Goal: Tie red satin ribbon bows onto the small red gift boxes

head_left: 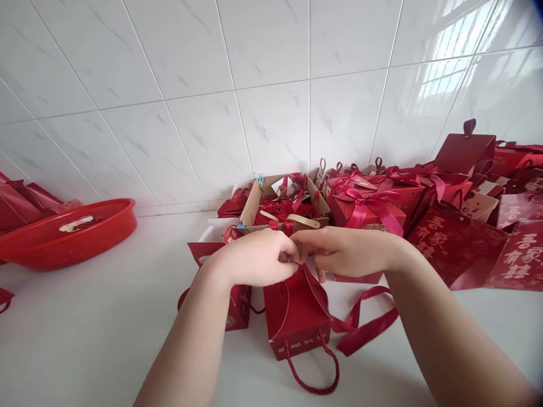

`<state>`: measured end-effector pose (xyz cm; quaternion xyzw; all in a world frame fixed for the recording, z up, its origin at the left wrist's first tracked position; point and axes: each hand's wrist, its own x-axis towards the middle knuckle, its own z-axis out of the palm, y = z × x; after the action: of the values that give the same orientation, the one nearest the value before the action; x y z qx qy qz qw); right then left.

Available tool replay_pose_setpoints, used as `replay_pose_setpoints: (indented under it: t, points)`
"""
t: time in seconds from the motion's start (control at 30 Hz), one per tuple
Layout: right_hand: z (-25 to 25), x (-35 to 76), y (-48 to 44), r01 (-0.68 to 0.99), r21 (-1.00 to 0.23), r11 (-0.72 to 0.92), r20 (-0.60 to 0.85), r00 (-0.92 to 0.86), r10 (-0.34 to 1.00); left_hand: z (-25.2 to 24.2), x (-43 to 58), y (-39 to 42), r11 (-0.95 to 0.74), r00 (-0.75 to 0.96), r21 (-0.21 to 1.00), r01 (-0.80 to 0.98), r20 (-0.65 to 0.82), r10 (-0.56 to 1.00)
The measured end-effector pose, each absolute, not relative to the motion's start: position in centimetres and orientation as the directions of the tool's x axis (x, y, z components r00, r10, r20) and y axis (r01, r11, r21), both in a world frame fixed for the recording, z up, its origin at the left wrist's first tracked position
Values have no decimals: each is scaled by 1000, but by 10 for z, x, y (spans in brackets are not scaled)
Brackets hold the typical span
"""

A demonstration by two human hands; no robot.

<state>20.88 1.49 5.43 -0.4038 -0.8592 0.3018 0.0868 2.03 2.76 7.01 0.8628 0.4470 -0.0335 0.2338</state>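
A red gift box [298, 308] with a twisted cord handle [313, 390] stands on the counter between my forearms. My left hand [265, 257] is closed at the box's top, its curled fingers pinching the folded edge. My right hand [352, 251] meets it from the right with bent fingers; whatever its fingertips hold is hidden behind the hands. A dark red satin ribbon [367, 325] trails from the right side of the box onto the counter. Just left of it, partly behind my left forearm, stands another red box [240, 308].
A cardboard box [251, 206] of red ribbons and tags sits against the tiled wall. Bow-tied red gift boxes [369, 209] and red printed bags [460, 243] crowd the right side. At the left, a red plastic basket [106, 226] rests on the white counter [106, 328].
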Motion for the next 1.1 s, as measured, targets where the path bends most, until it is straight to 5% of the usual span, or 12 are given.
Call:
replay_pose_setpoints:
  t: [0.13, 0.33, 0.6, 0.73, 0.9, 1.1]
  points:
    - [59, 213, 12, 664, -574, 480, -92, -634, 768, 79, 8, 20, -479, 547, 350, 805, -127, 827]
    - [65, 219, 3, 699, -634, 333, -175, -548, 818, 88, -6, 6, -495, 485, 506, 707, 163, 859]
    - [71, 203, -3, 283, -883, 376, 146, -596, 790, 90, -2, -1, -496, 477, 539, 681, 188, 859]
    - [75, 207, -10, 256, -879, 401, 226, -517, 825, 88, -2, 1, -458, 484, 478, 750, 76, 872]
    - [83, 219, -27, 84, -835, 544, 514, -233, 825, 73, 9, 10, -344, 403, 228, 911, -317, 859]
    - [91, 236, -39, -136, -712, 689, 685, 85, 724, 59, 21, 26, -361, 396, 165, 918, -446, 802]
